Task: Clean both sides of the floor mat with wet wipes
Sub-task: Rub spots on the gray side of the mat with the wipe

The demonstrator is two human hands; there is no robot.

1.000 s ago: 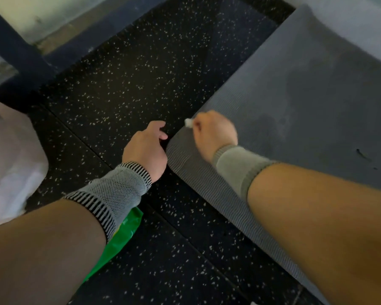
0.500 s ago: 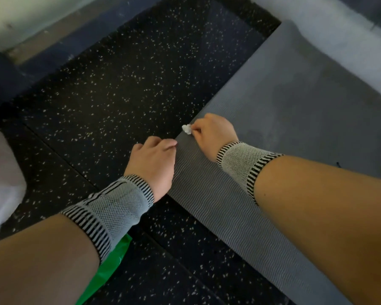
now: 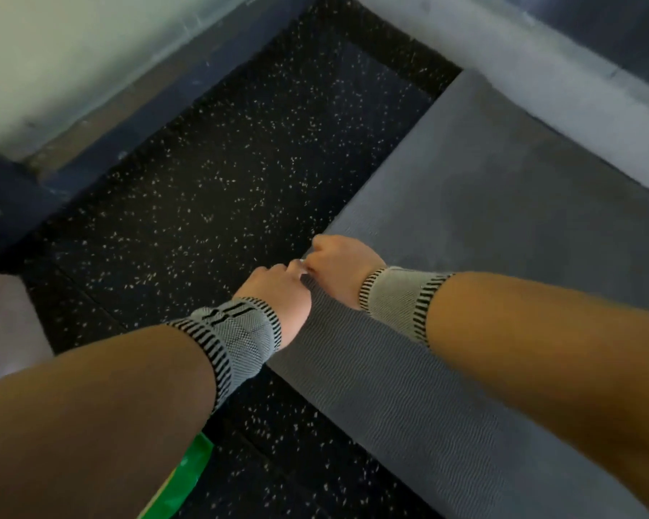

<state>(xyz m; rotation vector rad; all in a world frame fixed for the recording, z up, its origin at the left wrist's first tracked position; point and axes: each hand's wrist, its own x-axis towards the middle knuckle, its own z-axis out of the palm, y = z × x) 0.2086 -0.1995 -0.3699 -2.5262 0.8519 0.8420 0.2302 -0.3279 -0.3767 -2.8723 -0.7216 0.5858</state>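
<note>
The grey floor mat [image 3: 502,204] lies on the speckled black floor, running from the middle to the right. Its near strip shows a ribbed texture, and its far part looks smooth. My left hand [image 3: 278,290] has its fingers curled over the mat's left edge and grips it. My right hand [image 3: 341,267] is right beside it on the same edge, fist closed around a small crumpled white wet wipe [image 3: 301,263], of which only a bit shows. Whether the right hand also holds the mat is hidden. Both wrists wear grey striped bands.
A green packet [image 3: 188,477] lies on the black rubber floor [image 3: 240,162] under my left forearm. A pale object [image 3: 1,324] sits at the left edge. A wall base and dark beam [image 3: 90,159] run along the top left, and a grey ledge [image 3: 540,69] borders the mat's far side.
My left hand has gone from the floor beside the mat onto the mat's edge and closed on it. Both hands now sit close together, and the view has tilted further along the mat.
</note>
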